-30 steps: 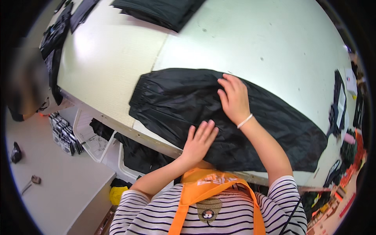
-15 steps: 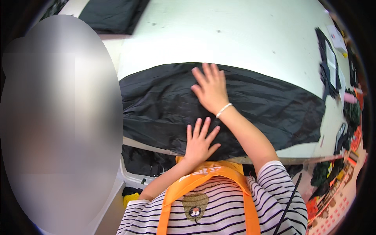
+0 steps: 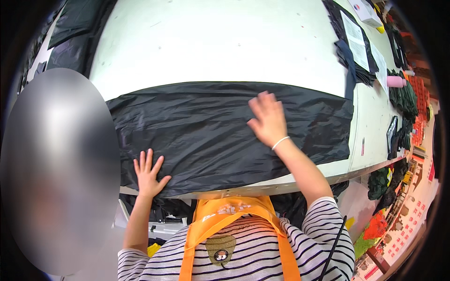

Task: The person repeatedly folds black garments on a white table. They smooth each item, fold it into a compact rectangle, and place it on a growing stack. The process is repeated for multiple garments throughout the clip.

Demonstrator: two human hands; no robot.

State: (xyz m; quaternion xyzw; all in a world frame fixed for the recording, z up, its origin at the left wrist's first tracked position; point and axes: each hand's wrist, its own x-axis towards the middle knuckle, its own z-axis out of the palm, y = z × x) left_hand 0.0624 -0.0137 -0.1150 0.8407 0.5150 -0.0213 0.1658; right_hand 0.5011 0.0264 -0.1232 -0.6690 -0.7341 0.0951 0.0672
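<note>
Cloth (image 3: 206, 131), black and wrinkled, lies spread on the white counter (image 3: 201, 51), with the left hand (image 3: 149, 180) open and splayed on the cloth's near left part, the right hand (image 3: 269, 121) open over its right half, and a pink roll (image 3: 396, 81) beyond its right end.

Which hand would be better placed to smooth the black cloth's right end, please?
Probably the right hand: it is nearer that end of the cloth, while the left hand lies farther left.
</note>
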